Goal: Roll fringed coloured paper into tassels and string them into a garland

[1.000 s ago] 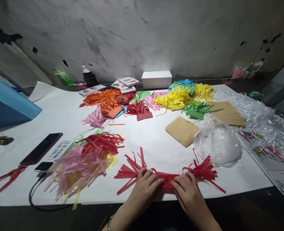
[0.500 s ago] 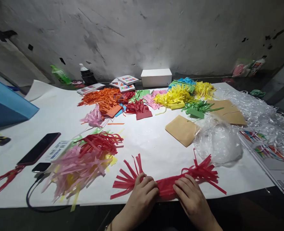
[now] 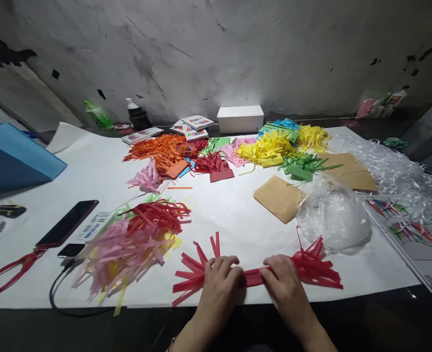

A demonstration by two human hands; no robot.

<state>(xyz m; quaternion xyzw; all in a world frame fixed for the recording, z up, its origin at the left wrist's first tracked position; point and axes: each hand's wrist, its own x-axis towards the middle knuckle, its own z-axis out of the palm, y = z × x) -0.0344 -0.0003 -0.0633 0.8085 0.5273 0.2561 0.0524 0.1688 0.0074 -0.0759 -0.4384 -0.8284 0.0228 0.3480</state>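
Note:
A red tissue paper tassel (image 3: 253,277) lies across the near edge of the white table covering, its middle a narrow folded band and both ends cut into strips. My left hand (image 3: 221,276) curls its fingers over the band's left part, beside the fanned strips. The right part of the band is under my right hand (image 3: 282,276), whose fingers are bent over it; the thumbs are mostly hidden. To the left lies a pile of pink tissue strips (image 3: 128,252) with some yellow, and red fringed paper (image 3: 161,215) rests on top.
Fringed bundles in orange (image 3: 157,150), yellow (image 3: 265,149), dark red (image 3: 219,171) and green (image 3: 302,168) line the back. Right of centre are a brown envelope (image 3: 278,198) and clear plastic bag (image 3: 333,217). A phone (image 3: 69,222) and black cable (image 3: 54,293) lie left.
The red band between my hands has become narrower, rolled or folded up. Both hands have shifted slightly away from me, with fingers curled further over it. The camera view has turned slightly left.

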